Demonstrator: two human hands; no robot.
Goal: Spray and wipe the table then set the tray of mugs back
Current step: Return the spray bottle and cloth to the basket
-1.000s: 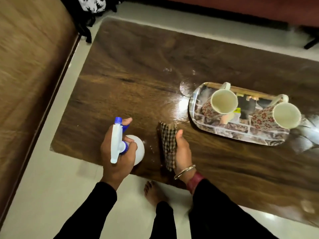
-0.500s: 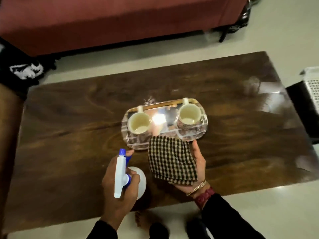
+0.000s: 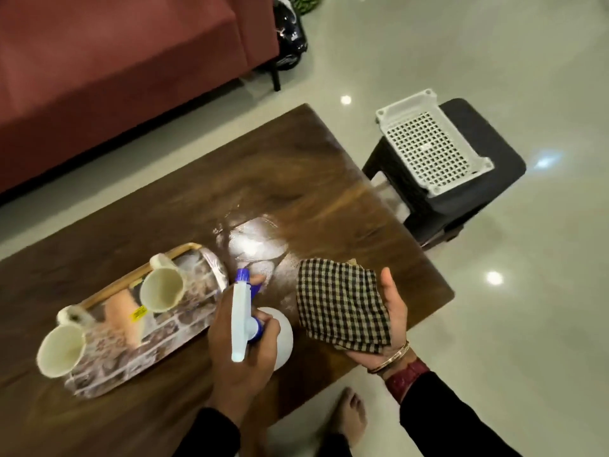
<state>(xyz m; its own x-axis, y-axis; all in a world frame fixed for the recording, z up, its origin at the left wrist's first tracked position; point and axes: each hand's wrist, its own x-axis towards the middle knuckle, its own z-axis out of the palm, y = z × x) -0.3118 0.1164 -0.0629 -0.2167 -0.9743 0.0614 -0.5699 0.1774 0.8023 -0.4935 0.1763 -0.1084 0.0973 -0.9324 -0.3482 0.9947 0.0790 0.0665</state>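
The worktop [image 3: 313,179] carried a wet, glinting patch [image 3: 253,242] just ahead of the hands, with fine droplets spreading back towards them. We judged that spraying was under way there and that wiping that patch was yet to come. The tray [image 3: 171,328] sat on the worktop just left of the left hand, one mug [image 3: 161,288] at its far end and the other mug [image 3: 61,349] at its near end. The wood under the tray looked untreated to us, so clearing that area and setting the tray back also seemed left to do.

The left hand [image 3: 240,354] was wrapped round the spray bottle [image 3: 280,338], with one finger forward at the trigger near the blue nozzle. The right hand [image 3: 389,311] was palm up and spread beneath the checked cloth [image 3: 339,308], its thumb standing clear of the fabric and its fingers hidden under it.

Beyond the right hand, off the worktop's end, stood a black stool [image 3: 478,192] bearing a white perforated basket [image 3: 431,146].

Half a second earlier the tray had lain straight ahead of both hands. Now it lay off to the left, seemingly because our view had swung right. The stool had only peeked in at the edge, and both holds were unchanged.
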